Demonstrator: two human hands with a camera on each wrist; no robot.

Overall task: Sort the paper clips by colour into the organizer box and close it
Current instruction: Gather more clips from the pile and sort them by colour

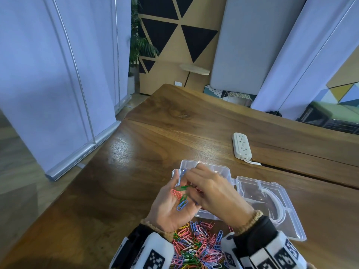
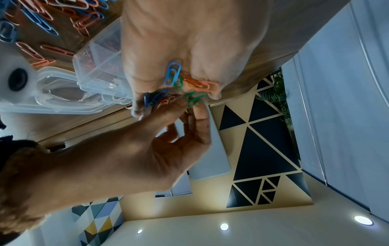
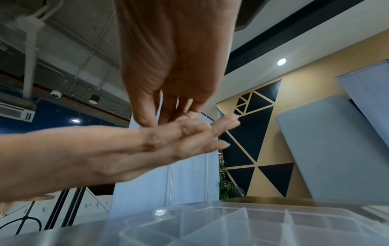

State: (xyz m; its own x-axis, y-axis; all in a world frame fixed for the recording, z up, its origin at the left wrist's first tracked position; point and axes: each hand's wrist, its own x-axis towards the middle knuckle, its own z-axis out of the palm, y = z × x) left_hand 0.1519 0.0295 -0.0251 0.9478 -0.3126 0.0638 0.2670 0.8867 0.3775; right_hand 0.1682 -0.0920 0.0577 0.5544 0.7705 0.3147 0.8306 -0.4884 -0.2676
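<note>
Your left hand was turned palm up over the near-left corner of the organizer box, fingers relaxed and slightly cupped, with a little handful of paper clips lying on it: a blue clip nearest the wrist, a green one just past it, pink clips toward the thumb side. Nothing gripped there; they just sat in the palm. In the left wrist view a few more blue and orange ones were bunched by the fingertips.

Your right hand came over from the right with its fingertips narrowed into a pinch on a green clip at the base of your left fingers. It looked like one clip in the pinch, though it could've been two tangled together; it's too small to call.

The box sat open on the tabletop toward the near edge, right of centre, with its clear lid folded flat on the table to the right. The right wrist view showed the dividers inside, and the left wrist view some reddish clips in a compartment, but I couldn't say which one. The big mixed pile of clips lay on the tabletop at the near edge, between your wrists, just in front of the box.

A white power strip lay further back toward the right side, well apart from all that.
</note>
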